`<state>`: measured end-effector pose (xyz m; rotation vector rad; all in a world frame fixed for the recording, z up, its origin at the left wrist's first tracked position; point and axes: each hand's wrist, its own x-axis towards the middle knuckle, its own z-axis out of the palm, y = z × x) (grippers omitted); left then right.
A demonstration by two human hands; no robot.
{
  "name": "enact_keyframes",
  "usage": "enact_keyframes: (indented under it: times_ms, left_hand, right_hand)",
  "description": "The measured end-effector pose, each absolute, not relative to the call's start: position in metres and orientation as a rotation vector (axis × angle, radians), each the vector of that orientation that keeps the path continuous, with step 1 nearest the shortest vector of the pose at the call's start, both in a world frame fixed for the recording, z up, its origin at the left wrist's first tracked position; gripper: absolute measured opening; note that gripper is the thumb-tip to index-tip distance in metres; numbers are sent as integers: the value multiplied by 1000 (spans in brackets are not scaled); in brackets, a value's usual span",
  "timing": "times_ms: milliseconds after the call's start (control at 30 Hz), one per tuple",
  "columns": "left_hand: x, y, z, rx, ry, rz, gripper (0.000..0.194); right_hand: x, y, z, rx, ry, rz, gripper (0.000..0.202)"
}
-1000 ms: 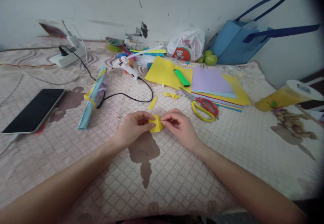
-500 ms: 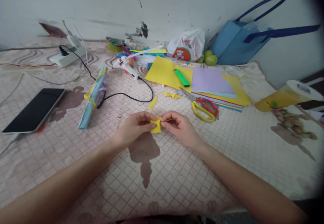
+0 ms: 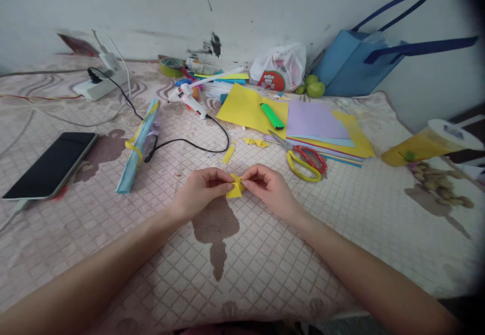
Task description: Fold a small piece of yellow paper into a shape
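A small folded piece of yellow paper (image 3: 234, 189) is pinched between both hands, just above the patterned cloth. My left hand (image 3: 203, 189) is closed on its left side, thumb in front and fingers behind. My right hand (image 3: 270, 187) pinches its right side the same way. The fingertips hide part of the folds. Beyond the hands lie a yellow paper strip (image 3: 229, 153) and small folded yellow pieces (image 3: 255, 143). Scissors (image 3: 306, 164) with red and yellow handles rest to the right of these.
A white glue gun (image 3: 192, 103) with a black cord lies behind. Left are a light-blue paper roll (image 3: 137, 148), a phone (image 3: 52, 165) and a power strip (image 3: 102, 85). Coloured sheets (image 3: 318, 120) bear a green cutter (image 3: 272, 116). A blue bag (image 3: 346, 62) stands at the back right.
The yellow paper has changed shape: its flat square face is now creased inward, with points standing out at the top. Both hands keep their hold in nearly the same place.
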<state>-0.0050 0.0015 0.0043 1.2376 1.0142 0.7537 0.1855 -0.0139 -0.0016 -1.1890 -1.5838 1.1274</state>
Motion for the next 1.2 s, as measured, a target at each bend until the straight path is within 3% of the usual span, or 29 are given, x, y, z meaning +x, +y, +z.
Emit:
enact_keyframes:
  times_ms: [267,433,700,1200]
  left_hand:
    - [-5,0,2,1390,976,823,16]
    - [-4,0,2,1398,966,836,17]
    - [-4,-1,7,1314,1002,809,12]
    - [-4,1,9,1328,1033,785,14]
  right_hand:
    - [186,-14,-3,-1190,-1596,1121,2]
    - [187,-14,-6,-1133,-1573,1160,15]
    - [186,-15,0,-1184,-1630,1124,3]
    - [185,-14,3,-1190,-1557,1231,3]
